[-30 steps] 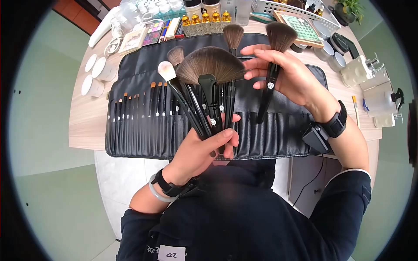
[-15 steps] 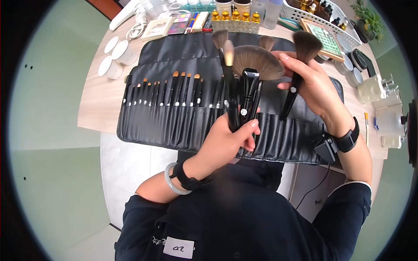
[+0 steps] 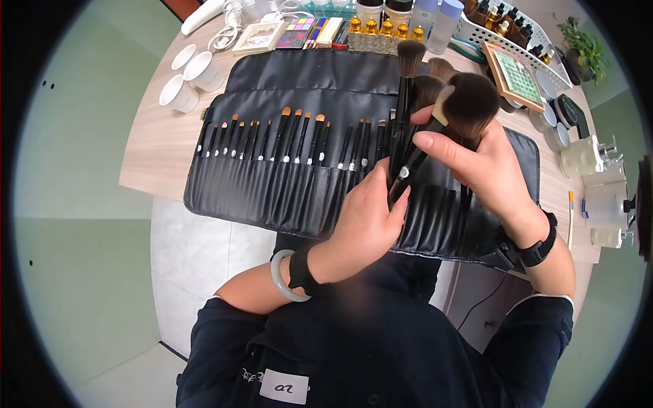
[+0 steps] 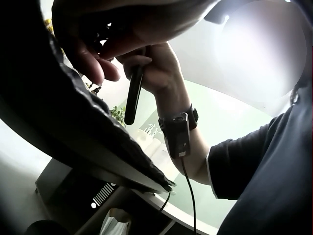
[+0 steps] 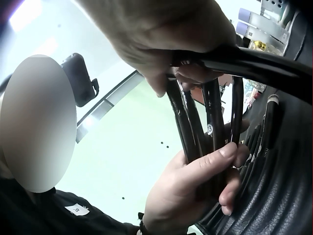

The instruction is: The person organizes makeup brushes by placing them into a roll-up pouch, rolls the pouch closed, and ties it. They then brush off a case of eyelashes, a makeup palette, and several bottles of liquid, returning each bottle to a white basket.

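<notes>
My left hand [image 3: 367, 221] grips a bundle of black-handled makeup brushes [image 5: 210, 115] by their handles. Their bristles fan out at the top, among them a dark-tipped brush [image 3: 411, 60]. A large fluffy powder brush [image 3: 471, 103] is held in my right hand [image 3: 495, 173], and its handle [image 4: 133, 100] sticks out below in the left wrist view. My right thumb and fingers close around a pale-tipped brush [image 3: 435, 121] at the top of the bundle. Beneath both hands lies the black brush roll [image 3: 272, 81], with several smaller brushes [image 3: 298, 139] standing in its left slots.
Palettes [image 3: 296, 32], gold-capped vials [image 3: 386, 28] and bottles line the back of the table. A white basket [image 3: 524, 47] of dropper bottles stands at back right. White cups [image 3: 180, 94] sit on the left, pump bottles [image 3: 581, 158] on the right.
My left hand has moved right with the bundle, tilting it. My right hand has come in to the pale-tipped brush, still holding the powder brush. The head view has shifted.
</notes>
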`<action>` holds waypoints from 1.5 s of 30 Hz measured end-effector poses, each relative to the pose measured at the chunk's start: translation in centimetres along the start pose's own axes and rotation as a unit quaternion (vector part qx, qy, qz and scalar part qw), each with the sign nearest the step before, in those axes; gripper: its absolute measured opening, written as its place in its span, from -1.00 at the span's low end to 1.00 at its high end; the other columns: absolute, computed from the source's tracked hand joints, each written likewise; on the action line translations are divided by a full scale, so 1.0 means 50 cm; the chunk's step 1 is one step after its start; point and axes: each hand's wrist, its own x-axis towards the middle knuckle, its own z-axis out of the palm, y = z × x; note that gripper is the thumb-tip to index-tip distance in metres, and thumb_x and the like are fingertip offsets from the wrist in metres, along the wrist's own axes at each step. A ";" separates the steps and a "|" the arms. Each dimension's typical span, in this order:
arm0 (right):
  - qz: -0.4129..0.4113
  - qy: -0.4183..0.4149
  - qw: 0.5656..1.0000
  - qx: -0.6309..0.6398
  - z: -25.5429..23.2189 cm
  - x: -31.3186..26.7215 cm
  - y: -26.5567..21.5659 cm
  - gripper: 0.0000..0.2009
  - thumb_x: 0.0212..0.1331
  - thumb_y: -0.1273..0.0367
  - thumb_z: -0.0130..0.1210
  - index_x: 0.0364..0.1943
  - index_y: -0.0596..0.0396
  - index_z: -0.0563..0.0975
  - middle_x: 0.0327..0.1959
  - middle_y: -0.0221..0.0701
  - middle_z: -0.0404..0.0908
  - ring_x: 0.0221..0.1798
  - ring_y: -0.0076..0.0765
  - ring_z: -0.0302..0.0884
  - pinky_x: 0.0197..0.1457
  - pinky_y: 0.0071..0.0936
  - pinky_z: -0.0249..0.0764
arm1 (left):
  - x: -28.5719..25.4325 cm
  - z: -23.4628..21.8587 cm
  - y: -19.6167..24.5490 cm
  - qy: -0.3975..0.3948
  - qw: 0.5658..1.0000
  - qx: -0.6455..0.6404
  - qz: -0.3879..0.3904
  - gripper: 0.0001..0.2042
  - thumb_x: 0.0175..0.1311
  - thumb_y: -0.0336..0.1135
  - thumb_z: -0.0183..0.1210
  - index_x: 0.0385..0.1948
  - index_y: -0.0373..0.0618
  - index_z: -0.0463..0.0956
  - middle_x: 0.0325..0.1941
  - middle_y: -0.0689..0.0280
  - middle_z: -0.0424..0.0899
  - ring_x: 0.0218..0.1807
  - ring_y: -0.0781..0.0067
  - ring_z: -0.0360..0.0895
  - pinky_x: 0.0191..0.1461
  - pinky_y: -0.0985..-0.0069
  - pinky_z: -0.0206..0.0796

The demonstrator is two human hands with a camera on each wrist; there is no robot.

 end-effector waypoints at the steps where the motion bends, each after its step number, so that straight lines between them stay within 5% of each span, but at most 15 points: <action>1: -0.004 0.005 1.000 0.002 0.001 0.002 0.004 -0.76 -0.02 0.34 0.18 -0.31 0.20 0.48 -0.46 -0.55 0.49 -0.39 -0.76 0.36 -0.32 -0.72 0.29 | 0.000 0.003 -0.013 0.002 1.000 -0.001 -0.001 -0.67 0.09 -0.45 0.02 -0.11 -0.36 0.22 -0.34 -0.04 0.48 -0.29 -0.04 0.46 -0.22 0.21 0.28; 3: -0.009 0.008 1.000 0.002 0.000 0.006 0.007 -0.76 -0.02 0.34 0.17 -0.31 0.19 0.48 -0.48 -0.55 0.50 -0.41 -0.77 0.37 -0.38 -0.74 0.29 | -0.001 0.007 -0.033 0.055 0.993 0.080 0.067 -0.80 0.20 -0.39 -0.02 -0.22 -0.29 0.25 -0.59 0.26 0.48 -0.62 0.49 0.47 -0.54 0.57 0.27; 6: 0.065 -0.009 0.998 -0.009 -0.007 0.008 0.012 -0.77 -0.01 0.33 0.15 -0.29 0.17 0.49 -0.51 -0.54 0.51 -0.47 -0.77 0.38 -0.54 -0.77 0.24 | -0.001 0.005 -0.028 0.036 0.997 0.040 0.049 -0.81 0.20 -0.39 -0.02 -0.24 -0.29 0.25 -0.56 0.24 0.48 -0.62 0.50 0.47 -0.54 0.56 0.28; 9: 0.006 0.003 1.000 0.012 -0.015 0.012 0.015 -0.77 0.02 0.35 0.12 -0.26 0.18 0.48 -0.41 -0.39 0.58 -0.49 -0.72 0.37 -0.67 -0.82 0.12 | 0.003 -0.007 -0.012 0.002 1.000 -0.015 0.001 -0.81 0.20 -0.39 -0.02 -0.25 -0.29 0.25 -0.56 0.25 0.47 -0.62 0.51 0.47 -0.53 0.57 0.29; 16: -0.084 0.119 0.989 -0.038 -0.102 0.054 -0.008 -0.73 0.06 0.22 0.07 -0.24 0.09 0.51 -0.45 -0.46 0.58 -0.40 -0.72 0.43 -0.57 -0.79 0.10 | 0.003 -0.031 -0.006 -0.009 0.992 -0.110 -0.054 -0.84 0.22 -0.38 -0.04 -0.28 -0.29 0.31 -0.51 0.30 0.47 -0.55 0.61 0.45 -0.49 0.67 0.32; 18: -0.060 0.114 0.990 -0.059 -0.077 0.046 -0.009 -0.68 0.02 0.15 0.10 -0.26 0.09 0.50 -0.45 -0.47 0.58 -0.41 -0.73 0.44 -0.60 -0.79 0.11 | 0.004 -0.031 -0.006 -0.003 0.990 -0.129 -0.055 -0.84 0.21 -0.38 -0.03 -0.28 -0.30 0.31 -0.50 0.30 0.47 -0.55 0.61 0.45 -0.49 0.67 0.32; 21: 0.058 -0.008 0.994 -0.091 -0.048 0.036 -0.002 -0.62 -0.11 0.06 0.19 -0.38 0.09 0.53 -0.60 -0.55 0.50 -0.61 -0.77 0.34 -0.66 -0.77 0.13 | 0.005 -0.025 -0.003 0.000 0.989 -0.136 -0.060 -0.81 0.20 -0.40 -0.04 -0.22 -0.30 0.28 -0.55 0.28 0.47 -0.57 0.53 0.45 -0.47 0.59 0.30; 26: 0.038 -0.016 0.998 -0.044 -0.012 0.039 0.014 -0.75 -0.11 0.21 0.23 -0.48 0.10 0.53 -0.67 -0.56 0.45 -0.73 -0.76 0.22 -0.68 -0.78 0.10 | 0.005 -0.023 -0.002 -0.011 0.991 -0.116 -0.062 -0.79 0.19 -0.41 -0.04 -0.21 -0.32 0.27 -0.60 0.23 0.47 -0.58 0.43 0.47 -0.45 0.49 0.28; 28: 0.031 -0.008 0.999 -0.039 -0.011 0.042 0.014 -0.76 -0.10 0.22 0.23 -0.48 0.11 0.53 -0.67 -0.56 0.45 -0.74 -0.76 0.23 -0.69 -0.78 0.09 | 0.006 -0.026 -0.001 -0.022 0.989 -0.120 -0.078 -0.84 0.20 -0.38 0.01 -0.30 -0.29 0.33 -0.46 0.32 0.47 -0.53 0.63 0.44 -0.47 0.68 0.32; 32: 0.006 0.025 0.999 0.034 -0.018 0.048 0.007 -0.82 -0.04 0.34 0.17 -0.43 0.13 0.46 -0.62 -0.56 0.41 -0.59 -0.76 0.32 -0.71 -0.80 0.05 | 0.011 -0.033 0.002 -0.033 0.980 -0.175 -0.094 -0.84 0.19 -0.38 0.02 -0.31 -0.29 0.34 -0.45 0.31 0.47 -0.53 0.62 0.45 -0.45 0.68 0.34; 40: 0.002 0.026 0.999 0.046 -0.023 0.062 0.013 -0.76 -0.05 0.25 0.18 -0.38 0.12 0.52 -0.52 -0.57 0.51 -0.54 -0.75 0.41 -0.62 -0.79 0.10 | 0.013 -0.031 -0.002 -0.048 0.970 -0.218 -0.101 -0.82 0.19 -0.40 0.02 -0.26 -0.31 0.33 -0.39 0.28 0.49 -0.48 0.57 0.48 -0.41 0.66 0.38; 42: -0.069 0.091 0.993 0.006 -0.028 0.065 -0.008 -0.80 0.00 0.30 0.13 -0.36 0.12 0.47 -0.51 -0.53 0.48 -0.59 -0.77 0.32 -0.67 -0.81 0.01 | 0.015 -0.032 -0.004 -0.040 0.970 -0.220 -0.094 -0.83 0.19 -0.39 0.00 -0.27 -0.30 0.33 -0.43 0.29 0.49 -0.49 0.58 0.48 -0.42 0.65 0.37; 45: -0.110 0.108 0.984 0.086 -0.166 0.121 -0.001 -0.84 0.05 0.31 0.07 -0.40 0.12 0.50 -0.62 -0.56 0.47 -0.66 -0.80 0.20 -0.64 -0.81 0.03 | 0.015 -0.038 -0.006 -0.031 0.965 -0.241 -0.097 -0.84 0.21 -0.37 -0.03 -0.29 -0.29 0.33 -0.42 0.28 0.49 -0.49 0.58 0.49 -0.41 0.64 0.37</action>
